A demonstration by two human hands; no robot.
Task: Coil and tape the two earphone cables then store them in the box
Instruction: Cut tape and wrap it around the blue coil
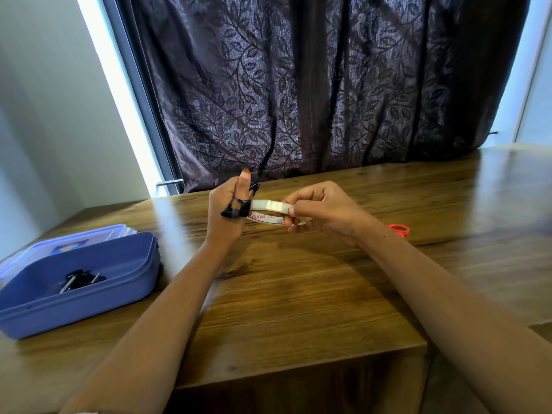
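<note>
My left hand (227, 213) is raised above the wooden table (298, 288) with a dark earphone cable (236, 211) coiled around its fingers, the black earbuds hanging at the thumb side. My right hand (324, 211) grips a roll of clear tape (270, 211) held against the left hand's fingers. A blue plastic box (125, 264) stands open at the left of the table. Inside it lies another black coiled earphone (79, 280).
The box's lid (44, 249) lies under or behind the box at the far left. Orange scissor handles (399, 230) peek out behind my right wrist. A dark leaf-patterned curtain (313, 85) hangs behind the table's far edge. The table's front edge drops off near me.
</note>
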